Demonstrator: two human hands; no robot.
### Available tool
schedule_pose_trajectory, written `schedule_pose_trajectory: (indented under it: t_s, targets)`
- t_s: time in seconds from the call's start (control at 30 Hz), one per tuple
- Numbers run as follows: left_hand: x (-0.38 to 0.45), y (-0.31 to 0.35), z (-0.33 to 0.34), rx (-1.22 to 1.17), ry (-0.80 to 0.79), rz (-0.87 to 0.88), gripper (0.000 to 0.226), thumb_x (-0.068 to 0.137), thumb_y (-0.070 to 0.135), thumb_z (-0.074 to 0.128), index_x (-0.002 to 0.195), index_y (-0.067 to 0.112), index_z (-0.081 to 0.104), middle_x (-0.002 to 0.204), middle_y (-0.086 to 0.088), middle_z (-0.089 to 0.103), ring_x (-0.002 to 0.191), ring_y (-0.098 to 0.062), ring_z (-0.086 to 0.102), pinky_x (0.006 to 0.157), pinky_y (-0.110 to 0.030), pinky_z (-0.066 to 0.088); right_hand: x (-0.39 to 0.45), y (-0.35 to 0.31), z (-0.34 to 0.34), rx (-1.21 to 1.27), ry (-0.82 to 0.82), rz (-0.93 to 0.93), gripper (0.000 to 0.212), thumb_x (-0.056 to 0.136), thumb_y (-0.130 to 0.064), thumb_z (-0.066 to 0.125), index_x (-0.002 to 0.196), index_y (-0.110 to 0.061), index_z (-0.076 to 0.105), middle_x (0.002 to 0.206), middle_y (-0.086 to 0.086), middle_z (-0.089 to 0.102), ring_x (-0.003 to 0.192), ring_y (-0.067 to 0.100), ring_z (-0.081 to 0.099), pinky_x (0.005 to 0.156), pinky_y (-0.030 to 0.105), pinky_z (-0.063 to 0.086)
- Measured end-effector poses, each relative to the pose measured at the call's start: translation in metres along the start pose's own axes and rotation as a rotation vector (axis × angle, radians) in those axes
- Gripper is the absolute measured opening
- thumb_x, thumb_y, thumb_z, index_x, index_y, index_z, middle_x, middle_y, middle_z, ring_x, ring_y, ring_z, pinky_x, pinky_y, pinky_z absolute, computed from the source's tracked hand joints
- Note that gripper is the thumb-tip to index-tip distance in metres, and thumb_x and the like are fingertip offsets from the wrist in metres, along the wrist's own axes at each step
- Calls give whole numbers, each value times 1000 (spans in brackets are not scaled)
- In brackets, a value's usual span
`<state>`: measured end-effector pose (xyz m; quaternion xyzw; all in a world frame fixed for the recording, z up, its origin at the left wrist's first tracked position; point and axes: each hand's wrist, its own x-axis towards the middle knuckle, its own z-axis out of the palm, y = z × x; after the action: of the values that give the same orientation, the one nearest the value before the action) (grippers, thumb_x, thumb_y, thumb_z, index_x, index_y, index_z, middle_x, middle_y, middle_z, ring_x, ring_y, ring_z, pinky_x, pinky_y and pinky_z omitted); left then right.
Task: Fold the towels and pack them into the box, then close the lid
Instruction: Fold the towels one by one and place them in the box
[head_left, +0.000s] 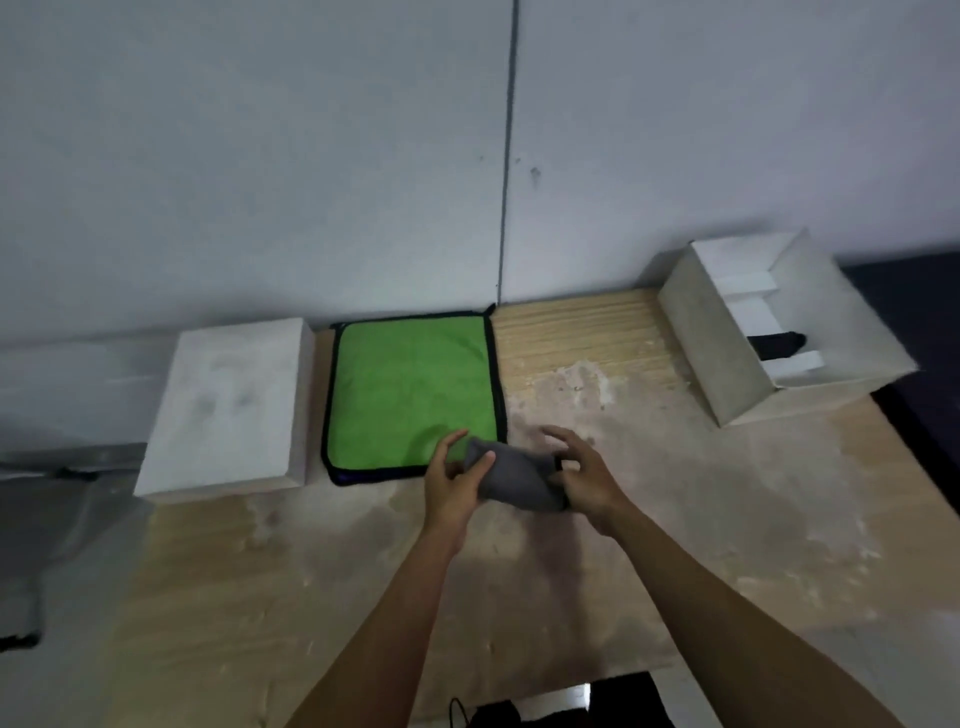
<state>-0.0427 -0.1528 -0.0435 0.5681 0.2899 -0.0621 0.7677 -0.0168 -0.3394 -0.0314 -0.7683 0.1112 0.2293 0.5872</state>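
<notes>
Your left hand (451, 480) and right hand (582, 475) both grip a small grey towel (514, 480), bunched between them just above the wooden worktop (649, 467). Just beyond it a green towel (413, 387) lies flat, with the white lid (228, 405) beside it on the left. The open box (727, 338) sits at the far right, a dark item inside.

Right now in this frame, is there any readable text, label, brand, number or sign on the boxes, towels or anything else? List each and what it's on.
None can be read.
White lid: blank, only faint smudges.
Open box: plain white walls and dividers, no print visible.
Green towel: no tag or label visible.
Grey towel held in the hands: no marking visible.
Wall: bare, a few small marks, no sign.
</notes>
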Motion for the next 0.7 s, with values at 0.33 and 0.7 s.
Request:
schedule_pose_trajectory:
  t_s: [0.33,0.7]
  targets:
    - [15,61,84,421,-158,312,18,82,24,76,95,37,74,108,19,70,106,-7,63,95,-45,54,-17,-50,-76,-681,18,-391,35,77,-25,84,108,-11,75,104,8,71,90,16,63,76,27,48]
    - [39,130,237,1005,-484,892,41,63,27,90,100,13,77,118,-4,64,104,-15,63,84,-23,51,13,-118,-270,-852,128,-368,17,81,-24,80,95,-16,76,90,4,76,83,15,68,68,23,44]
